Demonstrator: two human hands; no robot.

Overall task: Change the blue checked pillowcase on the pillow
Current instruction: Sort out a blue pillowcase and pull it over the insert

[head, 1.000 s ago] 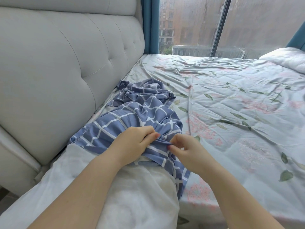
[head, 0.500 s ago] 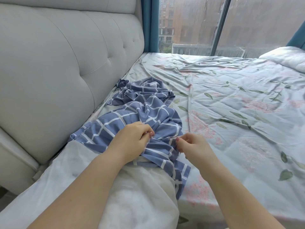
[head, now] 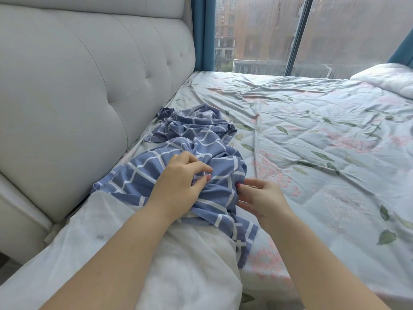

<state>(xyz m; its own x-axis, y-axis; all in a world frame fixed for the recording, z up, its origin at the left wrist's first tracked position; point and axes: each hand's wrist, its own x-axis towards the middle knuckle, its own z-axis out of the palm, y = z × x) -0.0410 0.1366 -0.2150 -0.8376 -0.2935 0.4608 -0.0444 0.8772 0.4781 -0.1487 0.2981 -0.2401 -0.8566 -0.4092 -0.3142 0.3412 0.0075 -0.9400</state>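
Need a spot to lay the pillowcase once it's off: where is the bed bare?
The floral sheet is bare right of the blue checked pillowcase, across to the white bedding in the far right corner, and beyond the pillowcase toward the window. Crowded along the headboard: the pillow, the bunched pillowcase, the left hand and right hand.

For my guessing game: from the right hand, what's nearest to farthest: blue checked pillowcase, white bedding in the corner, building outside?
1. blue checked pillowcase, pinched by the right hand itself.
2. white bedding, far right corner.
3. building, outside, straight ahead.
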